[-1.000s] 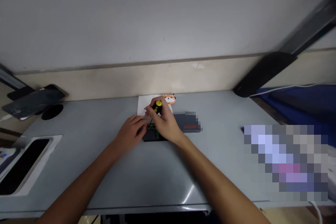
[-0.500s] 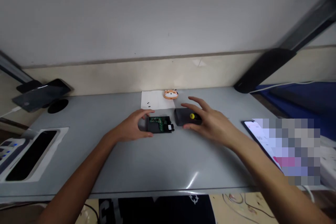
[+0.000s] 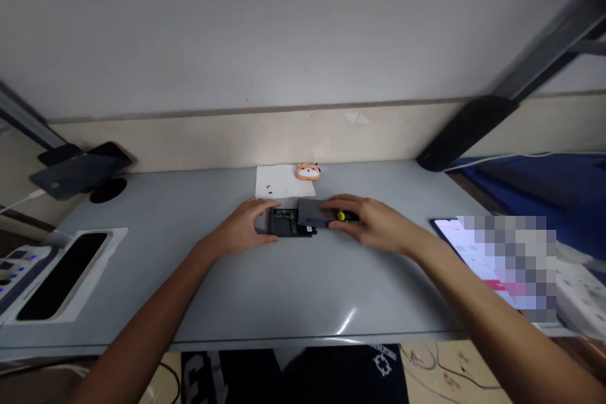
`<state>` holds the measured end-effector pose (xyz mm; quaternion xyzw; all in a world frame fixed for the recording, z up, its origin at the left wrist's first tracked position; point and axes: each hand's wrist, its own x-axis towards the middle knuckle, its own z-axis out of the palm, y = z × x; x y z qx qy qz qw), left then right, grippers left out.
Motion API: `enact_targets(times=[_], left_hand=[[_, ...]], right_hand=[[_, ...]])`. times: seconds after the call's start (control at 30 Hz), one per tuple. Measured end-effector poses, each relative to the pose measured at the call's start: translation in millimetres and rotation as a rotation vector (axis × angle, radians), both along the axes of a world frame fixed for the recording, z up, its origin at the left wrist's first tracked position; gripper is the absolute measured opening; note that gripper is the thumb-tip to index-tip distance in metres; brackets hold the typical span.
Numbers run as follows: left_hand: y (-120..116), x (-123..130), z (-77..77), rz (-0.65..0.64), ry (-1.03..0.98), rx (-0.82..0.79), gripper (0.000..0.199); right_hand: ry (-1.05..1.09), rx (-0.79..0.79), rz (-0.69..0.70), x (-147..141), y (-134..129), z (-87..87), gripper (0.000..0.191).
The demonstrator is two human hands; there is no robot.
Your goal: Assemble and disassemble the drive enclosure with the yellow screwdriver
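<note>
My left hand (image 3: 243,226) grips the left end of a black open case, thumb and fingers on its opposite edges. Inside the case is a green circuit board (image 3: 286,214). My right hand (image 3: 374,221) pinches a dark grey cover (image 3: 312,211), tilted above the right end of the case and partly hiding it. The same hand keeps a tool with a yellow round end (image 3: 341,216), probably a screwdriver, tucked in the fingers; most of it is hidden. Whether cover and case touch, I cannot tell.
Several tiny dark screws (image 3: 269,189) lie on white paper (image 3: 284,178), beside an orange animal-faced case (image 3: 308,172). A phone (image 3: 64,274) lies left, another phone leans on a stand (image 3: 83,170), and a lit phone (image 3: 464,246) lies right. Metal posts stand on both sides.
My right hand has closed on the grey cover, lifted it and brought it left over the case's right end. My left hand stays at the case's left end.
</note>
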<state>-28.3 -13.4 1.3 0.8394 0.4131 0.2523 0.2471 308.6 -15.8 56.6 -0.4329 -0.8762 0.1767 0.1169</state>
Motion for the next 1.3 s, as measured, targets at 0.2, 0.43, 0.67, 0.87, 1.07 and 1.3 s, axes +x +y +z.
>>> enact_targets(times=[0.2,0.43,0.67,0.87,1.07,1.3], left_hand=[[-0.4,2.3,0.2,0.0,0.008,-0.024,0.07],[-0.3,3.1,1.0,0.005,0.01,-0.03,0.071],[0.9,3.9,-1.8,0.056,0.028,-0.063,0.083],[2.7,3.7,-4.2,0.081,0.068,-0.056,0.09],[-0.4,8.0,-4.3,0.039,0.076,0.03,0.074],[-5.9,10.7,2.8,0.067,0.093,0.04,0.061]], right_hand=[[-0.029,0.03,-0.024,-16.1,-16.3,-18.8,0.044],[0.012,0.03,0.032,-19.6,-16.1,-21.3,0.038],[0.039,-0.002,0.063,-42.1,-9.0,-22.3,0.04],[0.055,-0.014,0.091,-48.3,-3.5,-15.4,0.043],[0.554,0.169,-0.056,-59.9,11.9,8.7,0.025],[1.107,0.036,-0.605,-65.5,36.5,-0.8,0.064]])
